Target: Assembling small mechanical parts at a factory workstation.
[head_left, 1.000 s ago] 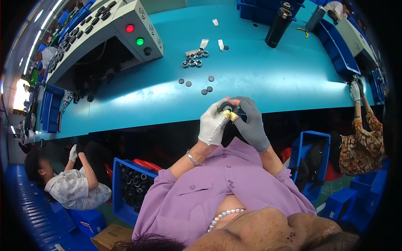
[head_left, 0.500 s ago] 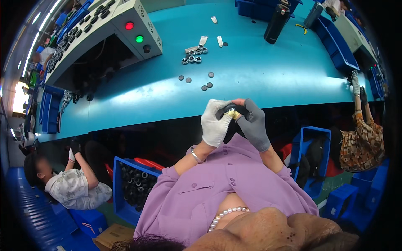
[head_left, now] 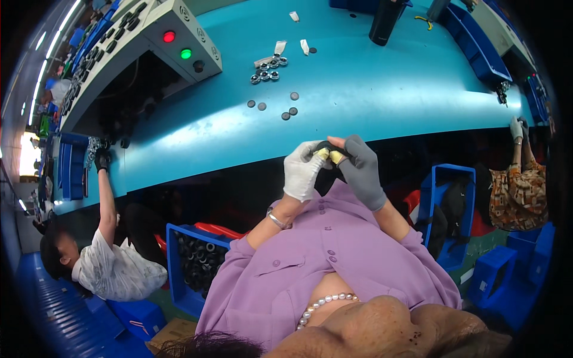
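My left hand (head_left: 300, 171), in a white glove, is closed with thumb and fingers pinching a small black round part (head_left: 326, 145). My right hand (head_left: 363, 172), in a grey glove with bare or lightly covered fingertips, grips the same part from the other side. Both thumbs press on it, with pale yellow covering their tips. Most of the part is hidden by the fingers, above my lap at the table's near edge. Beyond my hands, several small dark discs (head_left: 286, 116) and a cluster of shiny chrome round pieces (head_left: 264, 76) lie on the turquoise table (head_left: 358, 89).
At the left stands a grey machine (head_left: 209, 59) with red and green lights. A blue bin (head_left: 172, 262) of black rings is beside my left arm; another blue bin (head_left: 471, 197) stands right. A dark bottle (head_left: 387, 22) and white slips (head_left: 280, 48) lie farther back. Co-workers (head_left: 116, 268) sit either side.
My hands still hold the black part, turned so its shiny centre no longer shows. The co-worker on the left has stretched an arm to the table. The view has shifted slightly.
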Motion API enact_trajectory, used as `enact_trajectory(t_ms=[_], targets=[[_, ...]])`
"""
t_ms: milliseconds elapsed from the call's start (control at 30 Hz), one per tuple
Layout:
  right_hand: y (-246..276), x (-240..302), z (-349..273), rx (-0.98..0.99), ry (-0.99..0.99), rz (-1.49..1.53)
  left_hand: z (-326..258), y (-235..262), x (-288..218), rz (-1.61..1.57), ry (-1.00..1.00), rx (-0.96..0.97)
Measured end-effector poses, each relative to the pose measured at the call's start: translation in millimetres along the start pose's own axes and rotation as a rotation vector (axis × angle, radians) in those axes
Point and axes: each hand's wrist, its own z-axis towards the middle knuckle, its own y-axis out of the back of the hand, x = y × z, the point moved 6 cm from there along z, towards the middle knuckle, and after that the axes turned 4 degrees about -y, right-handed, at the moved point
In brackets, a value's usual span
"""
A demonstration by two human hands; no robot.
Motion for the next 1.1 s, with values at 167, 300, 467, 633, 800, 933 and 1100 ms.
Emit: enact_trajectory(t_ms=[167,300,467,633,800,933,1100], targets=[[8,0,13,0.162,-0.144,0.115,0,3,2,-0.033,0.108,0.0],[10,-4,10,0.194,-0.194,0.11,-1,-2,2,-0.157,0.21,-0.026],[13,-12,3,0.132,-0.15,0.065,-5,-10,2,-0.189,0.227,-0.019],[12,-2,2,0.165,-0.034,-0.02,-2,-4,3,0.18,0.024,0.049],[12,-9,-1,0.198,-0.053,-0.033,-7,-1,1,0.355,-0.101,0.073],[8,-15,-18,0.097,0.0,-0.064,-10,6,10,0.423,-0.017,0.037],[10,-45,-34,0.057,-0.046,-0.063,-15,4,28,0.342,0.176,0.084]])
